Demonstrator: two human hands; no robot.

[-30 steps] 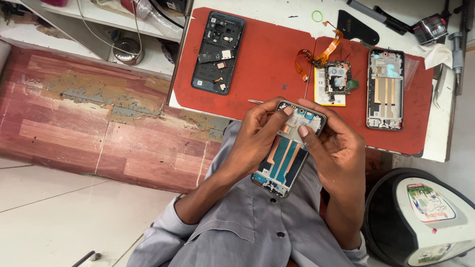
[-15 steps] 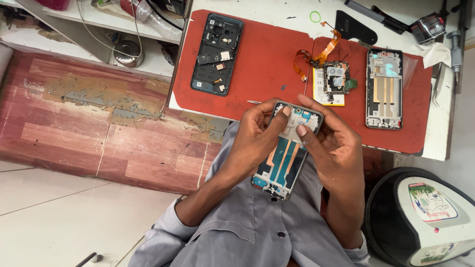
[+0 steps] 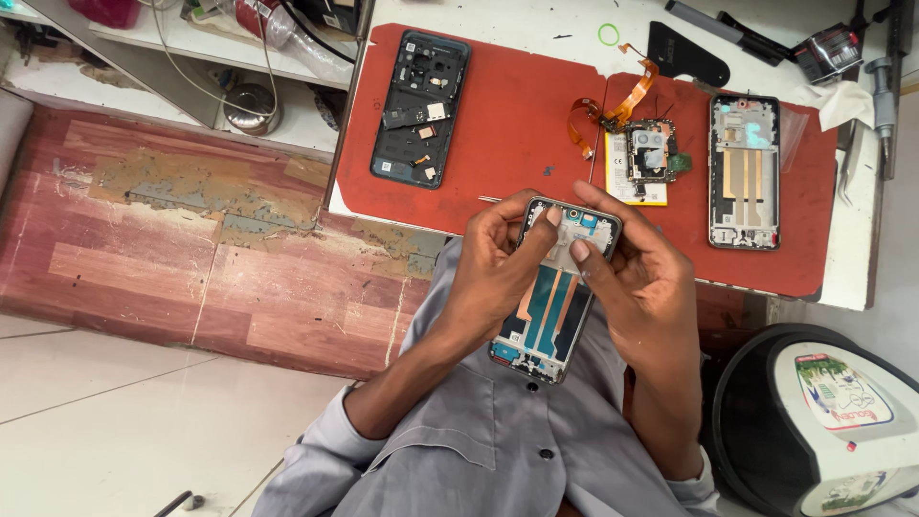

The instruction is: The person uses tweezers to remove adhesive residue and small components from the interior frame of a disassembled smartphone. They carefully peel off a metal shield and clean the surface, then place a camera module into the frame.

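Observation:
I hold an opened phone frame (image 3: 553, 311) over my lap, its inner side up with blue and orange flex strips showing. My left hand (image 3: 498, 268) grips its left edge, thumb pressed on the top section. My right hand (image 3: 643, 278) holds the right edge, its thumb pressing the pale upper plate beside the left thumb. Both hands are shut on the frame, just below the edge of the red work mat (image 3: 517, 124).
On the mat lie a dark phone back shell (image 3: 419, 107), a circuit board with orange flex cable (image 3: 639, 148) and another phone frame (image 3: 744, 172). Tweezers and tools (image 3: 866, 105) sit at the right edge. A black-and-white bin (image 3: 823, 421) stands by my right knee.
The view shifted slightly. My thumbs stay pressed on the top of the frame, with only small finger movement.

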